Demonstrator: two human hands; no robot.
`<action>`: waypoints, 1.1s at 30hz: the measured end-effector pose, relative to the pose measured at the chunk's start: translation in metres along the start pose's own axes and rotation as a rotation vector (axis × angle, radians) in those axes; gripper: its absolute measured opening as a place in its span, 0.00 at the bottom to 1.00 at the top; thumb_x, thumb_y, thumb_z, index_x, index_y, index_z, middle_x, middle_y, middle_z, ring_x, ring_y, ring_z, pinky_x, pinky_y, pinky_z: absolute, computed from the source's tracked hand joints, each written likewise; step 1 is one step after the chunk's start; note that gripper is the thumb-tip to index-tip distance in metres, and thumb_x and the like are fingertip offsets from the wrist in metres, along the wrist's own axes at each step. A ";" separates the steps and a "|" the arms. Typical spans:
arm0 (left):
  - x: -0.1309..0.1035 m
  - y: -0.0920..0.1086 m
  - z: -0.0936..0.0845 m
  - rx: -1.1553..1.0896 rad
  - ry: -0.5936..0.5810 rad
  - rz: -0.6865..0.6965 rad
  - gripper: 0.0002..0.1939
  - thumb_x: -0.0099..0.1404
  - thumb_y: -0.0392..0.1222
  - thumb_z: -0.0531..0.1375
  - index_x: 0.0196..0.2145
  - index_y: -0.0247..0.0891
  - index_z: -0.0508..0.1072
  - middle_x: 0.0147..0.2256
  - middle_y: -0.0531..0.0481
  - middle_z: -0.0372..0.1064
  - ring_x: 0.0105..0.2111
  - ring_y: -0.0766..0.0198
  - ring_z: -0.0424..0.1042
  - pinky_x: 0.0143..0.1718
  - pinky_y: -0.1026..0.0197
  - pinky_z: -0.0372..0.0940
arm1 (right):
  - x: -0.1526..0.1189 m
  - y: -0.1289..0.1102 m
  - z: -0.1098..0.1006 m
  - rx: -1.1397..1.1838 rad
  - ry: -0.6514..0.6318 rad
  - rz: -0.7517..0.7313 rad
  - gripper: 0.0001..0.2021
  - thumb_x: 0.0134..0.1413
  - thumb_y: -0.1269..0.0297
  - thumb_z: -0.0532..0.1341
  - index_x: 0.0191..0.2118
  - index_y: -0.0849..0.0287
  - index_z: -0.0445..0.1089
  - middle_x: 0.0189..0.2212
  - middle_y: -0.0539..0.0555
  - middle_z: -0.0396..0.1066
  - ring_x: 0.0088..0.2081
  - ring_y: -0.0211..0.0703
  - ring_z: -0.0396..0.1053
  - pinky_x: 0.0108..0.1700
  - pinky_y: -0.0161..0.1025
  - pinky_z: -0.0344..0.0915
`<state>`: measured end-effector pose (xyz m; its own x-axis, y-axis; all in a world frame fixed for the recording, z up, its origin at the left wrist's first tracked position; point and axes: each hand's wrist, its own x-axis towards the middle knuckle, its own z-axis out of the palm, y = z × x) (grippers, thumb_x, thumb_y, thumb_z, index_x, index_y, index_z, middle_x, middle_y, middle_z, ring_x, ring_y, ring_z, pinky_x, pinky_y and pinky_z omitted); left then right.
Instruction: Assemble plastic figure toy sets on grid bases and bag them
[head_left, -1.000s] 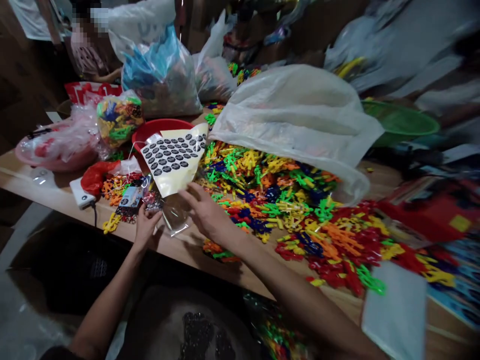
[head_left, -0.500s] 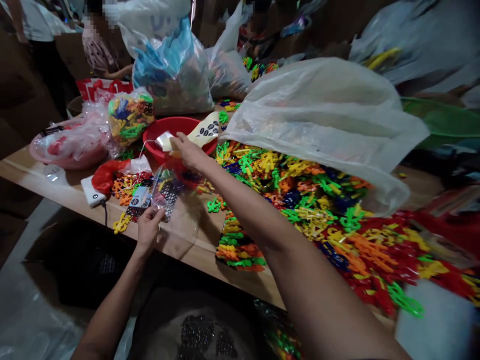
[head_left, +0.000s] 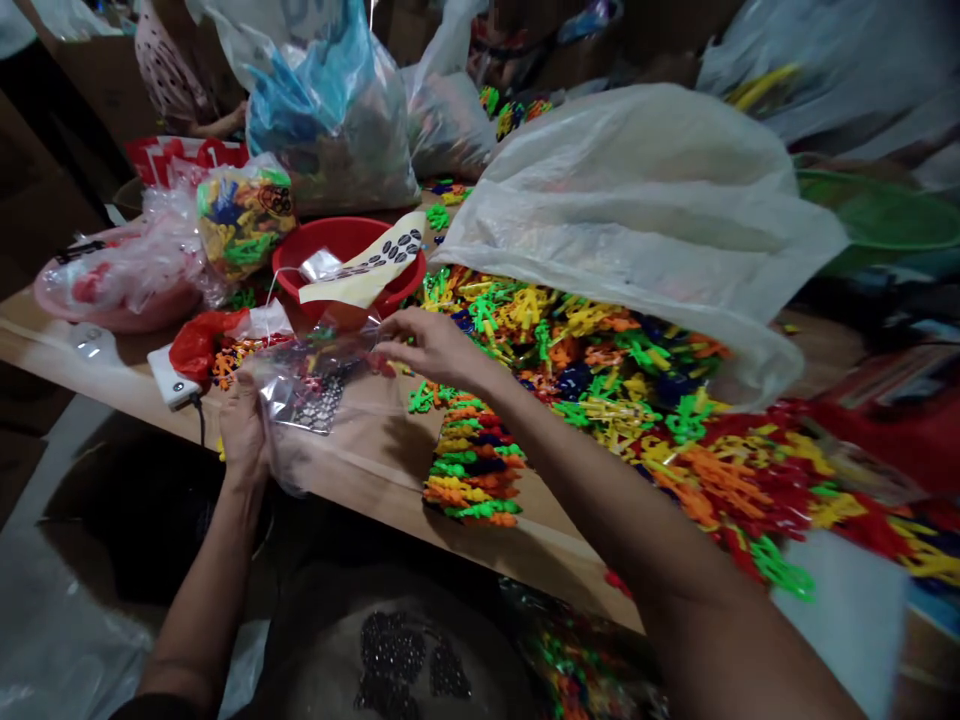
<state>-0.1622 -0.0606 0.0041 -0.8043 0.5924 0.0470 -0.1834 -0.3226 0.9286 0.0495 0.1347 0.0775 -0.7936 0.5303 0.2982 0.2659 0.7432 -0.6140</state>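
Note:
My left hand (head_left: 244, 425) is closed on the left edge of a clear plastic bag (head_left: 289, 450), over the table's front edge. At the bag's right side is my right hand (head_left: 431, 345), its fingers bent and pinching the film, though the fingertips are partly blurred. A black-and-white patterned sheet (head_left: 319, 410) shows through the bag. Just behind the hands, a cream sheet of dark oval stickers (head_left: 367, 265) lies across a red basin (head_left: 292, 245). To the right of the bag sits a block of neatly stacked colourful plastic figures (head_left: 476, 465).
A large heap of colourful plastic pieces (head_left: 600, 365) spreads over the right side, partly under a big white sack (head_left: 637, 190). A white power bank (head_left: 171, 378) with a cable and a pink basin (head_left: 112, 310) are at left. Filled bags (head_left: 337, 150) stand behind; people are beyond.
My right hand has left the sticker sheet and come down to the bag's right side. The bag is spread between both hands. My left hand has shifted left. The camera view has shifted slightly.

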 end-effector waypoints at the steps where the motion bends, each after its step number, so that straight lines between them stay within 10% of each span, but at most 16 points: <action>1: -0.004 0.001 0.008 -0.030 -0.015 0.011 0.32 0.50 0.71 0.76 0.35 0.40 0.77 0.29 0.53 0.76 0.27 0.66 0.75 0.28 0.64 0.70 | -0.010 -0.010 0.003 0.047 0.007 -0.054 0.08 0.63 0.63 0.69 0.45 0.58 0.77 0.41 0.55 0.78 0.40 0.46 0.75 0.46 0.44 0.71; 11: -0.049 0.013 0.079 0.061 -0.240 0.160 0.22 0.52 0.55 0.80 0.30 0.39 0.75 0.27 0.55 0.71 0.27 0.68 0.71 0.32 0.65 0.68 | -0.053 -0.065 0.040 0.247 0.071 -0.043 0.09 0.59 0.70 0.68 0.42 0.54 0.68 0.33 0.49 0.75 0.33 0.42 0.72 0.37 0.38 0.66; 17: -0.053 0.013 0.085 0.199 -0.211 0.153 0.22 0.50 0.52 0.79 0.31 0.40 0.75 0.25 0.57 0.66 0.21 0.71 0.60 0.21 0.66 0.55 | -0.067 -0.054 0.030 0.299 0.133 0.039 0.09 0.63 0.60 0.65 0.31 0.53 0.72 0.26 0.48 0.75 0.29 0.42 0.71 0.34 0.38 0.63; 24: -0.057 0.012 0.075 0.222 -0.356 0.098 0.28 0.56 0.47 0.77 0.52 0.41 0.76 0.27 0.57 0.70 0.24 0.69 0.66 0.27 0.66 0.61 | -0.076 -0.041 0.007 0.328 0.351 0.118 0.10 0.64 0.55 0.61 0.32 0.53 0.72 0.26 0.49 0.73 0.25 0.42 0.68 0.29 0.38 0.62; 28: -0.053 0.019 0.068 0.264 -0.296 0.073 0.27 0.55 0.57 0.78 0.45 0.39 0.79 0.28 0.55 0.71 0.25 0.69 0.67 0.28 0.66 0.63 | -0.078 -0.039 -0.002 0.478 0.343 0.213 0.11 0.65 0.52 0.61 0.36 0.52 0.71 0.18 0.45 0.66 0.20 0.41 0.66 0.25 0.36 0.62; 33: -0.061 0.035 0.077 0.240 -0.590 -0.080 0.39 0.56 0.78 0.68 0.40 0.35 0.84 0.40 0.39 0.81 0.40 0.57 0.79 0.45 0.56 0.74 | -0.078 -0.042 0.009 0.305 0.315 0.106 0.11 0.70 0.57 0.58 0.35 0.54 0.71 0.23 0.49 0.72 0.26 0.41 0.71 0.32 0.37 0.64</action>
<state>-0.0757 -0.0515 0.0616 -0.3342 0.9366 0.1053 -0.0429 -0.1267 0.9910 0.0958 0.0586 0.0736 -0.5529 0.7303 0.4011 0.1259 0.5491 -0.8262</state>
